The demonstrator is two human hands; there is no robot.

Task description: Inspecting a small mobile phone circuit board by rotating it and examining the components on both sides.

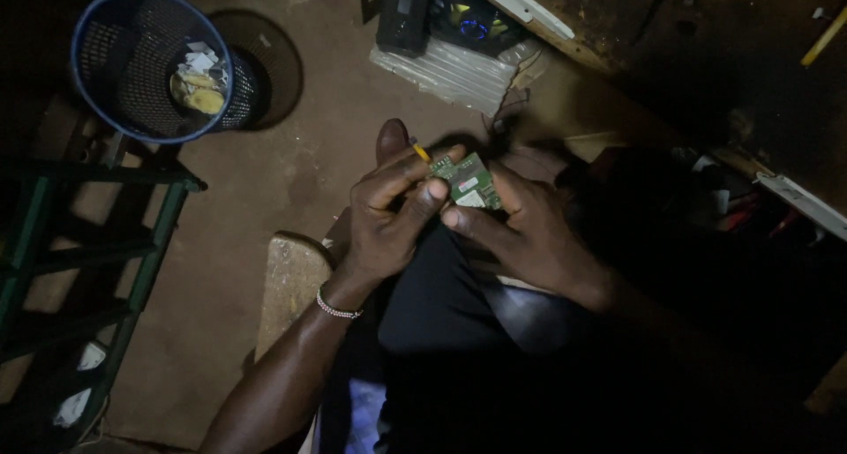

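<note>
A small green circuit board with a white patch is held over my lap between both hands. My left hand pinches its left edge with thumb and fingers, and a thin yellow-tipped piece sticks up by the fingertips. My right hand grips the board from the right, thumb pressed under its near edge. A beaded bracelet sits on my left wrist. My dark trousers lie below the hands.
A blue mesh waste basket with paper scraps stands on the brown floor at upper left. A green metal frame is at left. A wooden bench corner is under my left arm. A dark cluttered workbench runs along the upper right.
</note>
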